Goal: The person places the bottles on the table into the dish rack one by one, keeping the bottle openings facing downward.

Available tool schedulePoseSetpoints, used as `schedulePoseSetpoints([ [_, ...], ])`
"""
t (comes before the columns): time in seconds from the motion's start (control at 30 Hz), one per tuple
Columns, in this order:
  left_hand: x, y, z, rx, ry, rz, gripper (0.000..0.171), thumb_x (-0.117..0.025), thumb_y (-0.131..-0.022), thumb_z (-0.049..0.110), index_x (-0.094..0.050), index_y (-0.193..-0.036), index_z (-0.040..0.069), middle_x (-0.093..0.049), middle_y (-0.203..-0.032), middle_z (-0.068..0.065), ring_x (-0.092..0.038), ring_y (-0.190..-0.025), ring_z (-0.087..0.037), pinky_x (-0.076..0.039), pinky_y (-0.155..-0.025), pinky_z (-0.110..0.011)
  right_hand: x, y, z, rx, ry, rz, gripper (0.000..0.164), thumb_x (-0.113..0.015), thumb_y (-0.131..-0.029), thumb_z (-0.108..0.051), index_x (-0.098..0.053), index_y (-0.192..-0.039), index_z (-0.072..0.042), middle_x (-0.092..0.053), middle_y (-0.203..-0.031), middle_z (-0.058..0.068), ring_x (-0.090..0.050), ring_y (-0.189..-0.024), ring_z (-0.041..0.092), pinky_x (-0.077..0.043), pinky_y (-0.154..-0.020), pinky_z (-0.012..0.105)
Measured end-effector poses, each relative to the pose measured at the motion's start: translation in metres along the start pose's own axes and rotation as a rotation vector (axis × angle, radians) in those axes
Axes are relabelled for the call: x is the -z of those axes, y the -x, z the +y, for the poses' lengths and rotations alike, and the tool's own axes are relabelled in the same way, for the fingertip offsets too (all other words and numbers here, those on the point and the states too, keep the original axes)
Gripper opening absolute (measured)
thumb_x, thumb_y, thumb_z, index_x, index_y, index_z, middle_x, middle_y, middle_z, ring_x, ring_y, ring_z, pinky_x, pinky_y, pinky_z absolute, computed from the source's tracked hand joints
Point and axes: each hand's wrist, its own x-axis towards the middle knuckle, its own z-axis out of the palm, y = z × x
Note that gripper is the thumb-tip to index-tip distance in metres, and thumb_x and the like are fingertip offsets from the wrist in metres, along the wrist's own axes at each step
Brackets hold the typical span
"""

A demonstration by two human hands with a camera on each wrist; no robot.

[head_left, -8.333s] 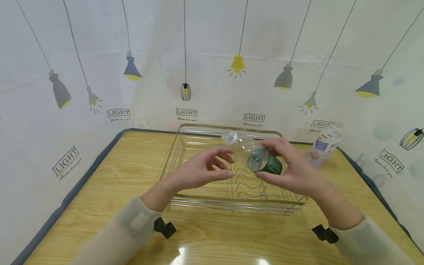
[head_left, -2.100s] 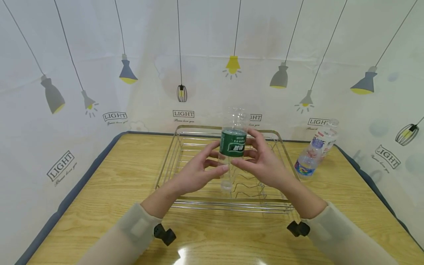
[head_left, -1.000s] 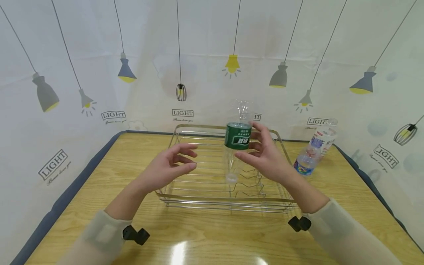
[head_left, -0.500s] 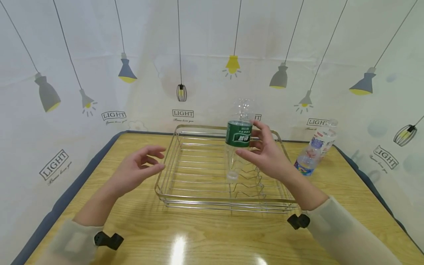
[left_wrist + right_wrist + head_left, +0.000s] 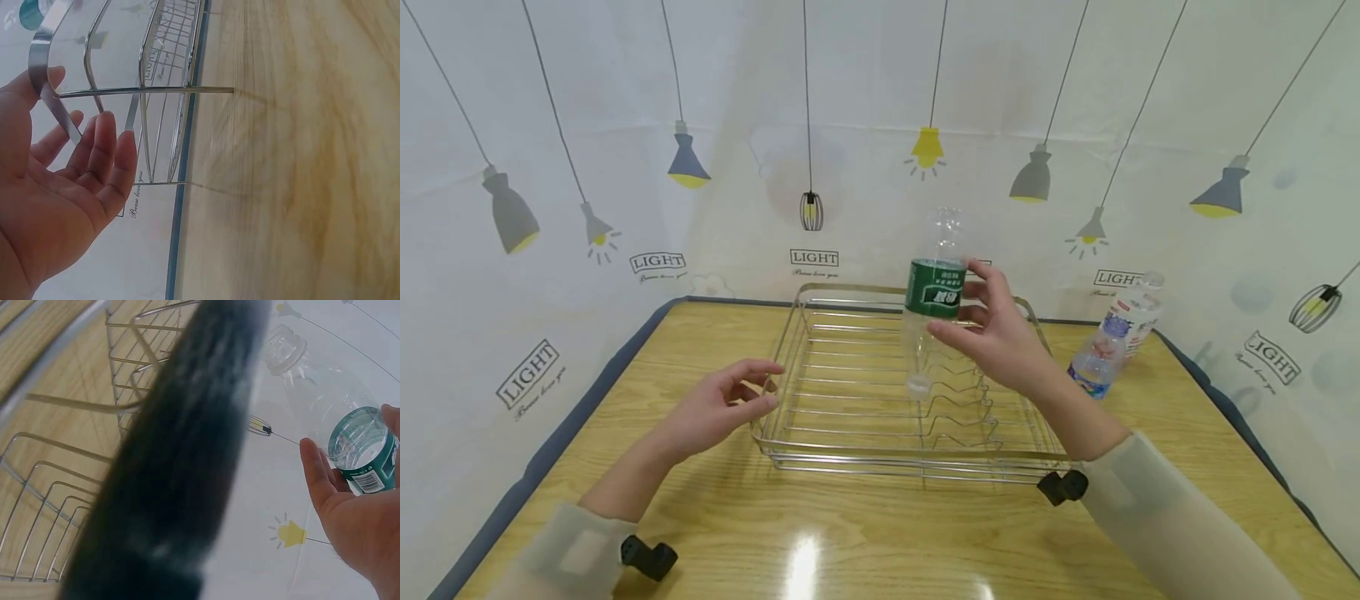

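My right hand [image 5: 1003, 333] holds a clear plastic bottle [image 5: 934, 287] with a green label, neck down above the dish rack. Its uncapped mouth shows in the right wrist view, where the fingers of the right hand [image 5: 369, 519] sit around the bottle [image 5: 359, 447]. A wire dish rack [image 5: 850, 454] stands on the table. At its left rim is my left hand [image 5: 715, 408], with thumb and fingers around the metal band. In the left wrist view the left hand [image 5: 69, 181] has bent fingers close about the rack's rim [image 5: 40, 62]; how firmly they grip is unclear.
Two more plastic bottles stand right of the rack: a small one with a colourful label [image 5: 1097, 362] and a taller one with a white label [image 5: 1138, 308] behind it. A printed curtain [image 5: 880, 167] encloses the wooden table [image 5: 865, 533] behind and at both sides.
The bottle, earlier tilted near both hands, is now neck down in the right hand and slightly higher. My left hand left it, moved left, then came to the rack's left rim.
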Motion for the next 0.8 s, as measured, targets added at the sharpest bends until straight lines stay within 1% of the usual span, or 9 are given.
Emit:
schedulePoseSetpoints([
  [0.13, -0.004, -0.003, -0.002, -0.016, 0.008, 0.004, 0.044, -0.071, -0.109, 0.023, -0.061, -0.149, 0.007, -0.07, -0.12, -0.013, -0.067, -0.1, -0.022, -0.059, -0.079, -0.029, -0.002, -0.007, -0.006, 0.008, 0.0, 0.003, 0.098, -0.078, -0.103, -0.018, -0.01, -0.174, -0.019, -0.049, -0.155, 0.016, -0.064, -0.134, 0.033, -0.058, -0.1, 0.024],
  [0.3, -0.005, -0.003, -0.002, 0.001, 0.013, 0.016, 0.041, -0.071, -0.109, 0.025, -0.063, -0.146, 0.01, -0.069, -0.114, -0.011, -0.066, -0.096, -0.021, -0.058, -0.077, -0.032, -0.005, -0.016, -0.013, 0.016, -0.012, 0.005, 0.098, -0.078, -0.103, -0.019, -0.01, -0.174, -0.019, -0.049, -0.153, 0.015, -0.064, -0.132, 0.031, -0.057, -0.1, 0.024],
  [0.37, -0.006, -0.003, -0.001, 0.01, 0.017, 0.017, 0.041, -0.072, -0.108, 0.027, -0.063, -0.145, 0.012, -0.068, -0.114, -0.011, -0.065, -0.094, -0.022, -0.057, -0.076, -0.033, -0.006, -0.019, -0.015, 0.019, -0.01, 0.006, 0.098, -0.078, -0.103, -0.02, -0.01, -0.174, -0.02, -0.049, -0.153, 0.014, -0.065, -0.131, 0.031, -0.057, -0.101, 0.026],
  [0.53, -0.009, -0.005, -0.002, 0.011, 0.051, 0.016, 0.04, -0.073, -0.107, 0.024, -0.062, -0.143, 0.012, -0.066, -0.112, -0.012, -0.063, -0.09, -0.019, -0.055, -0.073, -0.03, -0.012, -0.03, -0.02, 0.028, -0.02, 0.004, 0.098, -0.078, -0.103, -0.023, -0.011, -0.173, -0.023, -0.049, -0.155, 0.014, -0.065, -0.132, 0.03, -0.057, -0.105, 0.036],
  [0.67, -0.012, -0.006, -0.003, -0.008, 0.114, 0.016, 0.041, -0.072, -0.107, 0.017, -0.059, -0.144, 0.005, -0.065, -0.11, -0.011, -0.063, -0.086, -0.015, -0.054, -0.072, -0.027, -0.016, -0.039, -0.023, 0.034, -0.04, 0.017, 0.098, -0.079, -0.103, -0.024, -0.011, -0.173, -0.024, -0.049, -0.155, 0.012, -0.066, -0.131, 0.029, -0.059, -0.104, 0.042],
  [0.77, -0.014, -0.006, -0.004, -0.021, 0.158, 0.019, 0.044, -0.071, -0.107, 0.014, -0.057, -0.146, -0.001, -0.064, -0.108, -0.011, -0.063, -0.086, -0.013, -0.054, -0.073, -0.026, -0.018, -0.047, -0.025, 0.039, -0.053, 0.025, 0.098, -0.08, -0.102, -0.026, -0.012, -0.173, -0.025, -0.05, -0.154, 0.011, -0.066, -0.129, 0.029, -0.06, -0.102, 0.048],
  [0.8, -0.014, -0.005, -0.004, -0.025, 0.168, 0.019, 0.045, -0.07, -0.107, 0.013, -0.056, -0.146, -0.003, -0.064, -0.108, -0.011, -0.063, -0.087, -0.013, -0.055, -0.074, -0.025, -0.019, -0.049, -0.025, 0.04, -0.056, 0.027, 0.098, -0.08, -0.102, -0.026, -0.012, -0.173, -0.025, -0.05, -0.154, 0.011, -0.066, -0.128, 0.029, -0.06, -0.101, 0.049],
])
